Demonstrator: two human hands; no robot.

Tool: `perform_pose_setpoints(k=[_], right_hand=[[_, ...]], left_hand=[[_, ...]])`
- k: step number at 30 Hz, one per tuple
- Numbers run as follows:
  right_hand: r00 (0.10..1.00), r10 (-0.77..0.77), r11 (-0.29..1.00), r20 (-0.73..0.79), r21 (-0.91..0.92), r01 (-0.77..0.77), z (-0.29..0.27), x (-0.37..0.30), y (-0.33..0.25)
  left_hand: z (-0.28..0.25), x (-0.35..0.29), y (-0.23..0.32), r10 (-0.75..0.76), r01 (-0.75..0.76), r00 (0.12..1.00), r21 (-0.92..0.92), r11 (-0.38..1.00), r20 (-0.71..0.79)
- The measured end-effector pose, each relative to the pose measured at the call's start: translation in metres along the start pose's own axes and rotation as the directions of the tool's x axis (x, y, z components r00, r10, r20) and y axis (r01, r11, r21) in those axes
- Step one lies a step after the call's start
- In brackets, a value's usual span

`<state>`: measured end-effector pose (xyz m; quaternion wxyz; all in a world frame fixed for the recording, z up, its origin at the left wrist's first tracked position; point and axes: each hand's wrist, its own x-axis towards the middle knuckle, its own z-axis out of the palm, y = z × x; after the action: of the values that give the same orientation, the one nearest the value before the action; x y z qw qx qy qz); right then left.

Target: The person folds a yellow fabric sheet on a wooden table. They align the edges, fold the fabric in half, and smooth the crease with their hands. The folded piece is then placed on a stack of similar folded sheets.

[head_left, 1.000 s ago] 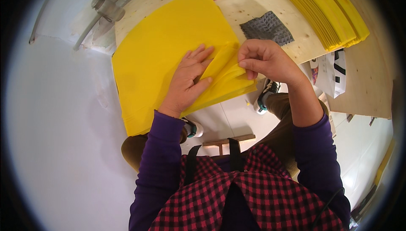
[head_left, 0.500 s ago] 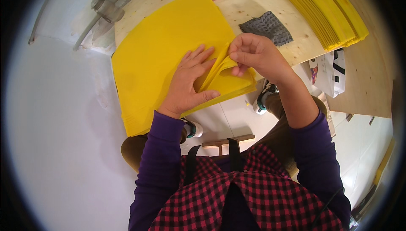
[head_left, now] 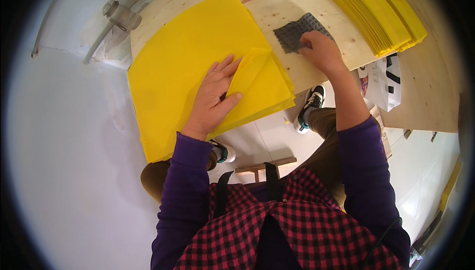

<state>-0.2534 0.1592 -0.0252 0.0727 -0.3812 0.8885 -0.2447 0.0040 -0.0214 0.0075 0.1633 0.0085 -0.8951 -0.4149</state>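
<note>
A stack of thin yellow sheets (head_left: 193, 37), which look like soft fabric, lies on a plywood table. My left hand (head_left: 213, 97) rests on it, fingers stretched out and thumb apart. Beside its fingers, a corner of the top sheets is turned back as a yellow flap (head_left: 255, 69), which covers some fingertips. My right hand (head_left: 321, 52) is over a small grey waffle-textured cloth (head_left: 292, 33) to the right of the stack. Its fingers are curled, with the tips at the cloth; the cloth lies flat and no yellow sheet is in that hand.
Folded yellow bundles (head_left: 368, 13) stand in a row at the table's far right. A white printed bag (head_left: 386, 84) is below the table's right edge. A metal cylinder-shaped fitting on a pipe (head_left: 121, 14) is at the far left. A wooden stool or bar (head_left: 267, 165) stands between my feet.
My right hand has let go of the yellow sheet corner and moved right to the grey cloth. The folded flap now lies loose by my left hand, which stays in place.
</note>
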Motion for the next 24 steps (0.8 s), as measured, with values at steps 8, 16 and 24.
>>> perform_pose_setpoints(k=[8,16,24], right_hand=[[0.971,0.222,0.944,0.087,0.229,-0.237,-0.009,0.006,-0.013],[0.825,-0.524,0.684,0.213,0.682,0.259,-0.024,-0.033,-0.040],[0.814,-0.454,0.767,0.363,0.623,0.150,-0.019,-0.033,-0.055]], left_hand=[[-0.001,0.000,-0.001,0.005,-0.005,1.000,0.004,1.000,0.009],[0.000,0.000,-0.002,0.020,-0.020,1.000,0.010,1.000,-0.012],[0.000,0.000,-0.001,0.010,-0.010,1.000,0.020,1.000,-0.008]])
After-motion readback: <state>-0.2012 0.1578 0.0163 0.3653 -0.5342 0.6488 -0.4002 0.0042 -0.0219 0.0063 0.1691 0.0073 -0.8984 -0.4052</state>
